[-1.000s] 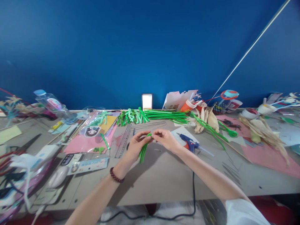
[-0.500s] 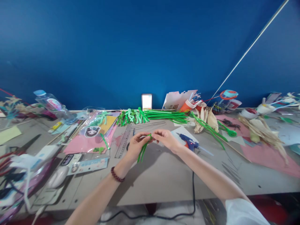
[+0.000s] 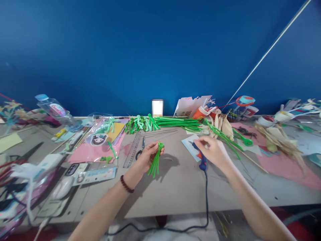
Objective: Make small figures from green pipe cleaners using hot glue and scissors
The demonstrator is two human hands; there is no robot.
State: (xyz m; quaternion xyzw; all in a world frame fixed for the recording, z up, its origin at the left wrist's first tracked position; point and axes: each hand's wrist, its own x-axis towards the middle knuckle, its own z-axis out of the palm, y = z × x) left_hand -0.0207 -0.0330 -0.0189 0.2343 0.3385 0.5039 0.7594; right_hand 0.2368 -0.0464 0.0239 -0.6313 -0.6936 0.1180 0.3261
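Between the thumb and fingers of my left hand (image 3: 147, 156) is a bundle of green pipe cleaners (image 3: 155, 163), its knotted end up and its loose ends hanging down. My right hand (image 3: 210, 149) is at the blue glue gun (image 3: 203, 162), with fingers bent over its nozzle end; whether they grip it is hard to tell. A white sheet (image 3: 191, 147) lies under the gun. Behind my hands are a row of knotted green pieces (image 3: 142, 124) and a pile of straight green pipe cleaners (image 3: 179, 123).
Left of my hands lie black scissors (image 3: 139, 154), a clear ruler (image 3: 132, 150) and a plastic bag (image 3: 100, 140) over pink paper. Dried husks (image 3: 227, 129) and paper cups (image 3: 200, 112) stand at the right back. The gun's black cable (image 3: 207, 197) runs over the front edge.
My right hand has left the green bundle and moved right to the glue gun, which now points another way. My left hand still has the bundle, now more fully in sight.
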